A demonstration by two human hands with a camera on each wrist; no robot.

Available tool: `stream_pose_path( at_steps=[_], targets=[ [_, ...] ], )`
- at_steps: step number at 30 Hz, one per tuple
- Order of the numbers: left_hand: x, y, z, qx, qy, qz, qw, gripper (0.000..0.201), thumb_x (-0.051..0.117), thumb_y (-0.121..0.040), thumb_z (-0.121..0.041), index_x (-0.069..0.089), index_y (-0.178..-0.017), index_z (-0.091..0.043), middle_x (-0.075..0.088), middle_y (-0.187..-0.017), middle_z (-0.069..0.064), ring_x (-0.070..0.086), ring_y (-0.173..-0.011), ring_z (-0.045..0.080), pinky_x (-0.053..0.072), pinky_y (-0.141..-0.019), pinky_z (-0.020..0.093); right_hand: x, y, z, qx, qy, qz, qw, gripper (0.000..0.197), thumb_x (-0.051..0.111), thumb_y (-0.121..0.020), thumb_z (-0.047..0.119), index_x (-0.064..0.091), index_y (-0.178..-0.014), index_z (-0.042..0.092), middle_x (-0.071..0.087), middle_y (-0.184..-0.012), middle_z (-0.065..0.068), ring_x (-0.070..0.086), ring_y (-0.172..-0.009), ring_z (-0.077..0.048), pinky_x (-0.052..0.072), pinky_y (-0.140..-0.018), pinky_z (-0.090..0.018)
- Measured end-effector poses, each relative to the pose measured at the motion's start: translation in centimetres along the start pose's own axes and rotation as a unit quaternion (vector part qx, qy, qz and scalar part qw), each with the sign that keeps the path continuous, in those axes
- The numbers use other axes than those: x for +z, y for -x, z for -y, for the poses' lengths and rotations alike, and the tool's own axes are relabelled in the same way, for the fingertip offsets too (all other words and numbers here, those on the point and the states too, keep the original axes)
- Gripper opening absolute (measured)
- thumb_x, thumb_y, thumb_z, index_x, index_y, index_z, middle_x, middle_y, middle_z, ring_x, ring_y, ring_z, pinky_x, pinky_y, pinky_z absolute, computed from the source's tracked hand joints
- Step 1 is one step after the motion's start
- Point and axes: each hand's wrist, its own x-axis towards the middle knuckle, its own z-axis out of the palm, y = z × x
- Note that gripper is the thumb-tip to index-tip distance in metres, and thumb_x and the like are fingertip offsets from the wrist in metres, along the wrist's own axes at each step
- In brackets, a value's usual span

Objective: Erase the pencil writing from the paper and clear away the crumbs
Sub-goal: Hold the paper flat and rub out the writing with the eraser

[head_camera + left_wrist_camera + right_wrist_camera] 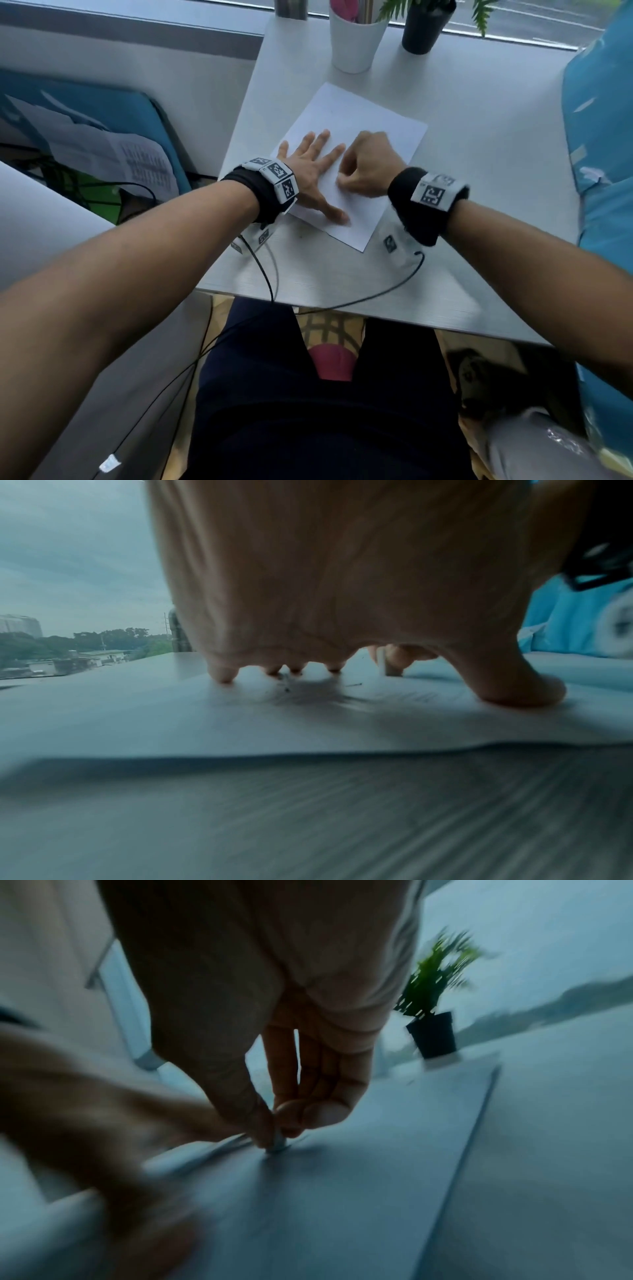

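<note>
Two hands work over one sheet of paper (356, 113) that lies skewed on the white table (479, 154), its near corner pointing toward the seated person. Nearest, black cables (267, 274) trail from the wrist bands across the table's front edge. Left hand (310, 171): flat on the paper's left part, fingers spread and straight, thumb (514, 691) pressed down near the sheet's front edge, pinning it. Right hand (368, 164): just beside the left, fingers curled in, thumb and fingertips (318, 1112) pinching a small pale eraser (279, 1141) whose lower end touches the paper; the wrist view is blurred, so its shape is unclear. From under the left palm, a few dark crumbs (286, 685) lie on the sheet near the fingertips, and faint grey pencil marks (407, 696) show toward the thumb. Further back, well apart from the sheet: a white cup (356, 44) holding something pink, a black pot (424, 31) with a green plant, then the window. A blue patterned cloth (603, 137) stands at the table's right side. Left of the table, printed papers (137, 161) rest on a blue chair (113, 113).
</note>
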Motion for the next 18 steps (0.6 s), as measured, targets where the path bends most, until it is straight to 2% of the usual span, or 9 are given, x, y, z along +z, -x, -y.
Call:
stream_pose_path(
  at_steps=[2,4,5,7,9,12,15,18],
  targets=[
    [-0.1,-0.1,0.0,-0.001,0.0,0.0,1.0,0.147,0.054,-0.04,-0.1,-0.021,-0.15,-0.04,-0.031,-0.159,-0.003,-0.025,-0.147,0.02,-0.012,-0.116,0.055,-0.3,0.2,0.1,-0.015,0.005,0.016,1.0,0.013,0.068,-0.071,0.017,0.075,-0.072,0.006,0.068,-0.068,-0.005,0.059,-0.064,-0.015,0.054,-0.068,-0.024],
    [-0.2,0.0,-0.1,-0.006,0.002,0.006,1.0,0.146,0.055,-0.04,-0.1,-0.021,-0.15,-0.041,-0.032,-0.158,-0.004,-0.026,-0.147,0.02,-0.012,-0.116,0.055,-1.1,-0.6,-0.5,0.027,-0.014,-0.026,0.999,0.013,0.071,-0.07,0.018,0.078,-0.076,0.008,0.072,-0.074,-0.005,0.065,-0.072,-0.014,0.054,-0.07,-0.022],
    [-0.2,0.1,-0.1,-0.008,0.002,0.009,1.0,0.146,0.054,-0.039,-0.1,-0.021,-0.15,-0.041,-0.032,-0.158,-0.005,-0.026,-0.147,0.02,-0.012,-0.116,0.055,-1.0,-0.8,-0.5,0.034,-0.015,-0.037,0.999,0.012,0.07,-0.07,0.017,0.077,-0.074,0.008,0.071,-0.072,-0.004,0.064,-0.072,-0.015,0.054,-0.069,-0.023],
    [-0.3,0.2,-0.1,-0.007,0.001,0.013,1.0,0.148,0.053,-0.038,-0.101,-0.023,-0.149,-0.04,-0.033,-0.158,-0.005,-0.026,-0.146,0.02,-0.012,-0.116,0.055,-0.3,-0.3,0.3,0.006,0.007,-0.005,1.0,0.011,0.068,-0.071,0.016,0.072,-0.067,0.007,0.065,-0.067,-0.003,0.059,-0.066,-0.015,0.048,-0.065,-0.021],
    [-0.3,0.1,0.0,-0.006,0.001,0.011,1.0,0.149,0.052,-0.036,-0.102,-0.023,-0.149,-0.04,-0.033,-0.158,-0.005,-0.027,-0.146,0.02,-0.013,-0.116,0.055,-0.1,0.1,0.5,-0.016,0.01,0.015,1.0,0.012,0.071,-0.071,0.018,0.076,-0.073,0.008,0.069,-0.071,-0.005,0.06,-0.066,-0.014,0.048,-0.066,-0.02],
    [-0.4,0.3,-0.2,-0.008,0.001,0.011,1.0,0.148,0.052,-0.037,-0.102,-0.021,-0.15,-0.04,-0.032,-0.158,-0.004,-0.026,-0.147,0.02,-0.012,-0.116,0.056,-0.5,-0.9,-0.1,0.025,-0.016,-0.031,0.999,0.013,0.074,-0.07,0.021,0.077,-0.075,0.01,0.071,-0.073,-0.004,0.063,-0.072,-0.014,0.053,-0.073,-0.024],
    [-0.4,0.4,-0.3,-0.009,0.0,0.014,1.0,0.147,0.056,-0.041,-0.099,-0.023,-0.15,-0.039,-0.032,-0.158,-0.004,-0.026,-0.146,0.02,-0.012,-0.117,0.056,-0.1,-0.9,0.6,0.002,0.01,0.008,1.0,0.009,0.071,-0.07,0.021,0.072,-0.067,0.013,0.063,-0.068,-0.001,0.054,-0.061,-0.011,0.049,-0.066,-0.022],
    [-0.5,0.4,-0.4,-0.007,-0.003,0.009,1.0,0.146,0.056,-0.042,-0.098,-0.021,-0.151,-0.037,-0.031,-0.158,-0.003,-0.025,-0.147,0.021,-0.011,-0.117,0.056,-0.7,-1.4,0.1,0.028,-0.001,-0.024,0.999,0.011,0.073,-0.071,0.022,0.076,-0.072,0.012,0.068,-0.071,-0.003,0.061,-0.068,-0.013,0.049,-0.067,-0.02]
  ],
)
